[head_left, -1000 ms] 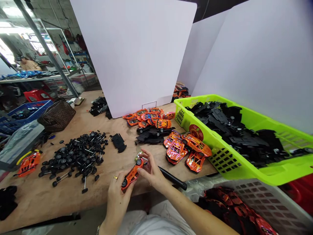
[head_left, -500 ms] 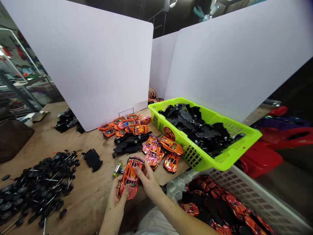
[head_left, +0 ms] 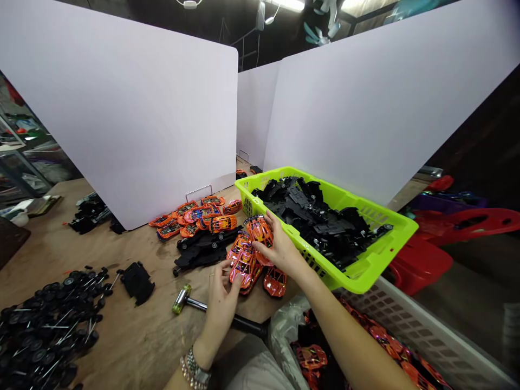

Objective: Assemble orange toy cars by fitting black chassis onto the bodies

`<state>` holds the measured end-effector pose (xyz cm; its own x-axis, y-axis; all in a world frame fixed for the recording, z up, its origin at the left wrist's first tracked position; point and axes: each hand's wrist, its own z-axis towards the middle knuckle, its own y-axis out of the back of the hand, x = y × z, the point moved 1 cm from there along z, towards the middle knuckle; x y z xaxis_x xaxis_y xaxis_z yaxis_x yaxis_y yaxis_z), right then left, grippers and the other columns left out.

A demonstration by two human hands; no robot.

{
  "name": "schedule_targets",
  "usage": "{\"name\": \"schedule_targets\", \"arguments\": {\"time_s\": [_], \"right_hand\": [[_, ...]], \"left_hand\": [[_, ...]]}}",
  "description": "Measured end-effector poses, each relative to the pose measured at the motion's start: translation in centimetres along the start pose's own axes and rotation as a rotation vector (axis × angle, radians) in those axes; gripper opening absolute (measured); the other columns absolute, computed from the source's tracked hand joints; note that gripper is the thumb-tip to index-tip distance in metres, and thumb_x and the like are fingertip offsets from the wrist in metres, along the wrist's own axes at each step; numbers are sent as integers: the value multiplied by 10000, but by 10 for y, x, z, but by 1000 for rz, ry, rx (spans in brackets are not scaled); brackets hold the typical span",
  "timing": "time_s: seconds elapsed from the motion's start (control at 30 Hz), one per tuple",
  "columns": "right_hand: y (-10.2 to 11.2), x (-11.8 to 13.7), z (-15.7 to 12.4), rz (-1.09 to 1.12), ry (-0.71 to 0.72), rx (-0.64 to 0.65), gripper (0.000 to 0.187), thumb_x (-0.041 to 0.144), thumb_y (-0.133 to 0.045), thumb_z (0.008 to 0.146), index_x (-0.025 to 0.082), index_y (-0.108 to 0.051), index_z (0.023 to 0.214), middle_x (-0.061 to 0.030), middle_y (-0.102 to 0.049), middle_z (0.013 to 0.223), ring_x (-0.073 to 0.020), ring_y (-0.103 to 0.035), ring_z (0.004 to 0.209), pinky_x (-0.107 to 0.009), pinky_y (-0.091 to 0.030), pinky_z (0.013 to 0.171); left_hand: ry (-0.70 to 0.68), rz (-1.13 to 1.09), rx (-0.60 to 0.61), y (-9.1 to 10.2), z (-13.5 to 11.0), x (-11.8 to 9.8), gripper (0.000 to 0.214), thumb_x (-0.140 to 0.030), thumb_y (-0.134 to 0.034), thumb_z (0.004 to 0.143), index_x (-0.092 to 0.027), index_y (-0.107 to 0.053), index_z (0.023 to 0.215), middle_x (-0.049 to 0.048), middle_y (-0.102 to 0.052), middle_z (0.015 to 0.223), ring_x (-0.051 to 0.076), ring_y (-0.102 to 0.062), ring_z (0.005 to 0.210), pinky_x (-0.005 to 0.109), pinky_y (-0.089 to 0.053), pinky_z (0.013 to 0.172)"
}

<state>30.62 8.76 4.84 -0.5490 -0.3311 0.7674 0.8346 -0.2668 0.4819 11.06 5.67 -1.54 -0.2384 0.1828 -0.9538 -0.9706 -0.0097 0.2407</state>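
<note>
My right hand (head_left: 280, 250) grips an orange toy car body (head_left: 260, 232) and holds it just above a small heap of shiny orange car bodies (head_left: 241, 266), close to the lime-green basket's corner. My left hand (head_left: 221, 309) is open and holds nothing, its fingertips close to that heap. Below my left hand, a mallet (head_left: 182, 299) with a yellow-green head lies on the wooden table (head_left: 36, 254), and its black handle runs under my left palm. Black car chassis (head_left: 199, 253) lie left of the heap.
A lime-green basket (head_left: 349, 283) full of black chassis stands to the right. Below it is a white crate (head_left: 406, 325) of orange car bodies. Black wheel-and-axle sets (head_left: 44, 336) lie at left, more orange bodies (head_left: 199, 219) at the back, and white partitions behind.
The orange car body has left my left hand and is now in my right hand only, moved away toward the basket. My view has turned right, and the whole mallet now shows.
</note>
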Motion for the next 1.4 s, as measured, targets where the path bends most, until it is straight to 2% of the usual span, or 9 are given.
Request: {"name": "schedule_targets", "arguments": {"time_s": [0.17, 0.3, 0.47, 0.67, 0.83, 0.97, 1.1, 1.27, 1.4], "right_hand": [[6, -18, 12, -148, 15, 46, 741, 373, -668, 822, 129, -389, 1464, -205, -453, 1481, -324, -442, 1370, -515, -329, 1150], [-7, -8, 19, -252, 31, 101, 735, 397, -652, 837, 125, -395, 1469, -191, -492, 1446, -305, -483, 1330, -462, -385, 1113], [-19, 17, 24, -679, -51, 266, 745, 438, -682, 828, 96, -447, 1447, -229, -565, 1364, -403, -515, 1226, -545, -428, 988], [-24, 32, 18, -847, 136, 335, 619, 306, -630, 883, 207, -438, 1463, -145, -478, 1485, -327, -493, 1268, -467, -389, 997], [-36, 25, 12, -834, 183, 352, 645, 345, -648, 876, 176, -433, 1460, -187, -454, 1494, -330, -490, 1281, -467, -395, 960], [-36, 19, 14, -778, 249, 305, 584, 381, -643, 888, 194, -484, 1419, -176, -431, 1513, -329, -452, 1331, -482, -373, 998], [-33, 20, 16, -696, 309, 277, 477, 338, -638, 900, 198, -551, 1348, -178, -486, 1468, -328, -470, 1324, -512, -370, 1003], [-62, 50, -4, -409, 430, 204, 381, 230, -574, 943, 233, -563, 1324, -138, -583, 1365, -267, -552, 1230, -455, -401, 989], [-115, 78, -28, -114, 443, 358, 371, 222, -583, 939, 259, -570, 1308, -98, -637, 1262, -234, -599, 1138, -389, -455, 938]], "left_hand": [[-27, 123, -27, 6, 15, 26, 316, -405, -588, 861, -185, -600, 1087, 101, -628, 1060, 236, -615, 971, 445, -511, 882], [-96, 175, 3, -6, 15, 18, 280, -367, -555, 899, -199, -598, 1120, 103, -626, 1116, 234, -600, 1046, 435, -490, 930], [-202, 277, -35, -7, 17, 5, 245, -316, -534, 918, -203, -586, 1129, 99, -615, 1134, 230, -576, 1111, 412, -472, 973], [-258, 488, -238, 52, 52, 11, 252, -237, -531, 872, -186, -570, 1116, 134, -552, 1196, 298, -506, 1198, 503, -396, 1040], [-223, 666, -298, 114, 59, 25, 252, -190, -492, 843, -185, -595, 1073, 123, -606, 1119, 301, -552, 1131, 490, -437, 998], [-172, 819, -233, 174, 44, 33, 406, -43, -444, 751, -186, -655, 1067, 141, -647, 1125, 317, -578, 1123, 507, -447, 978], [-187, 1159, -61, 221, 34, 46, 611, 43, -367, 774, -240, -649, 1237, 161, -518, 1449, 355, -414, 1370, 599, -353, 1051], [-325, 1301, 206, 238, 48, 62, 583, 36, -371, 810, -233, -652, 1246, 162, -449, 1520, 314, -396, 1412, 554, -331, 1098], [-391, 940, 107, 231, 39, 50, 606, -87, -562, 760, -173, -521, 1358, 171, -455, 1514, 303, -397, 1411, 508, -282, 1159]]}}
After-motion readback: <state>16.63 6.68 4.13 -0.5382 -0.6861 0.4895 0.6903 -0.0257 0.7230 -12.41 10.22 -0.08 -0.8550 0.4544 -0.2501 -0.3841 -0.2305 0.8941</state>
